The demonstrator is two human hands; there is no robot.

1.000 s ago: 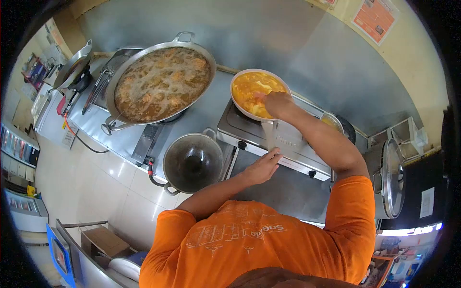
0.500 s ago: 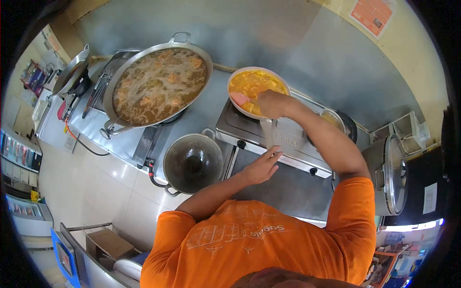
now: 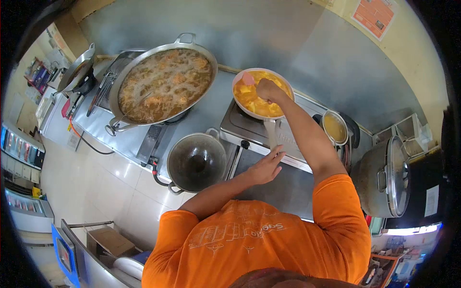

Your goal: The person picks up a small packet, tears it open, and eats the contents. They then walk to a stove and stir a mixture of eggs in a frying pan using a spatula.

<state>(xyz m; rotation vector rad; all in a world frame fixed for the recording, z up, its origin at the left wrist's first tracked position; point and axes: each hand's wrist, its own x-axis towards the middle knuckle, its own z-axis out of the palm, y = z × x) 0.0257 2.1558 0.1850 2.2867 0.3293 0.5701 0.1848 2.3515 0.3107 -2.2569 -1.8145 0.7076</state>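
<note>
A pale frying pan (image 3: 235, 89) on the gas stove (image 3: 230, 120) holds a yellow-orange, egg-like mixture with lumps in it. Over the pan, my right hand (image 3: 270, 90) is closed around a spatula whose pink head (image 3: 248, 78) lies in the mixture at the far left side. Most of the spatula's handle is hidden by the hand. My left hand (image 3: 265, 168) grips the end of the pan's light handle (image 3: 271, 133), which points toward me.
A large wok (image 3: 115, 96) of bubbling oil with frying pieces stands at left. Closer to me sits a dark wok (image 3: 197, 163). On the right are a small pot (image 3: 334, 127) of yellowish liquid and a big lidded pot (image 3: 374, 177). An orange hose (image 3: 76, 132) hangs at the counter's left.
My right hand and the spatula have moved toward the far side of the pan, uncovering more of the small pot. My left hand stays on the pan handle. The view has shifted slightly.
</note>
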